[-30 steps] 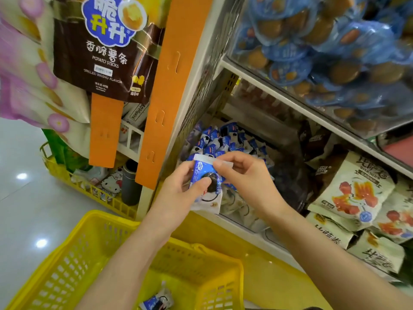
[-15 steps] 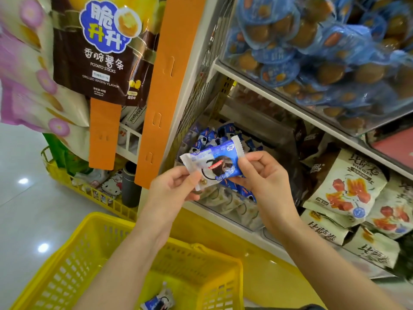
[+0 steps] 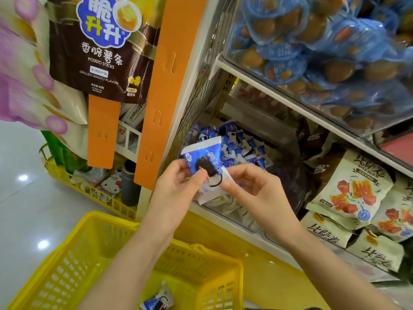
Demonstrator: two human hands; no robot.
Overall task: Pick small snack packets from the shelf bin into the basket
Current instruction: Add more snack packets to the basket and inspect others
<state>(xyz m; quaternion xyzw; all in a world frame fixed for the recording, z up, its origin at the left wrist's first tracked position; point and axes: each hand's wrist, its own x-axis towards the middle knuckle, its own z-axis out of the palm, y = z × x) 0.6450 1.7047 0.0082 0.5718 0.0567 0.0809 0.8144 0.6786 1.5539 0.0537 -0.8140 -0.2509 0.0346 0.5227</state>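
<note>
- The floor point(image 3: 26, 209) to my left is pale glossy tile with ceiling lights mirrored in it.
- A tall shelf point(image 3: 290, 104) fills the right side. An orange strip point(image 3: 165, 86) runs down its corner post.
- A brown bag of potato sticks point(image 3: 100, 52) hangs at the upper left, and a low yellow crate point(image 3: 73, 182) of goods sits on the floor below it.
- The top shelf holds a clear box heaped with blue packs point(image 3: 324, 52). Lower right lie pale bags point(image 3: 353, 189) printed with red pieces.
- The bin point(image 3: 241, 148) on the lower shelf holds a heap of small blue-and-white packets, just behind my hands.
- My yellow basket point(image 3: 111, 231) is below my forearms (its mesh walls are easy to see), and a second packet point(image 3: 156, 303) lies on its bottom.
- I hold one packet point(image 3: 205, 157) upright in front of the bin and above the basket, between both hands.
- My left hand point(image 3: 176, 193) pinches it, thumb over the dark biscuit picture and fingers behind.
- My right hand point(image 3: 257, 193) nips its lower right white edge with thumb and forefinger, the other fingers loosely curled.
</note>
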